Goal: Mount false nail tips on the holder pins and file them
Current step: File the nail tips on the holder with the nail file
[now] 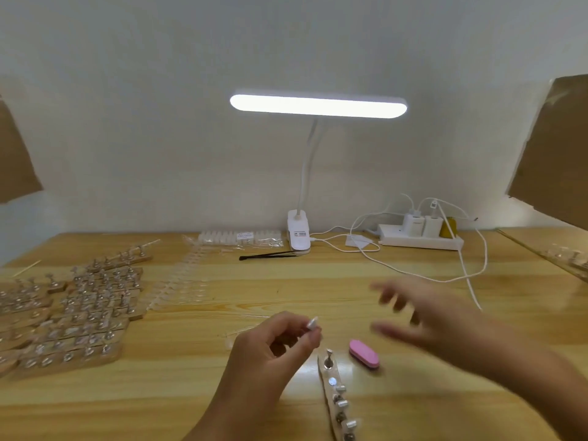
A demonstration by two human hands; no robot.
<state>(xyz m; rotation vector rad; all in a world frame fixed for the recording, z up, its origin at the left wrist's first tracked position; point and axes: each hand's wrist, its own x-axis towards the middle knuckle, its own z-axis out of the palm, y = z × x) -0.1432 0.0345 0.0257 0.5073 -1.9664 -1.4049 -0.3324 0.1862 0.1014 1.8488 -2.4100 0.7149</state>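
1. Wooden holder (327,405) lies on the table (286,405) in front of the person. Its long axis runs near to far, with the far end just beside the pink file (364,353).
2. Of the pins (343,403) on it, three toward the near end seem to carry pale tips. These lean out to the right, across the holder's length.
3. The far pin stands upright, and I cannot tell whether it carries a tip. A shiny spot behind it looks like an empty seat.
4. The left hand (270,348) pinches one tip (313,323) between thumb and forefinger, the other fingers curled under. It is held above the table, just left of the holder's far end.
5. That tip points up and to the right, its long axis slanted away from the person. Whether it already sits on a pin is too small to tell.
6. The right hand (436,316) is blurred, fingers spread and straight, and it grasps nothing. It hovers over the table to the right of the file, not touching it.
7. Judgement: this holder is partly filled. The pinched tip has yet to be seated, and the file lies flat and unheld, so filing of this set looks not yet begun.
8. At the left a pile (79,310) of loaded holders suggests much work is already done. Beside it, clear strips (184,281) of unmounted tips suggest more remains.
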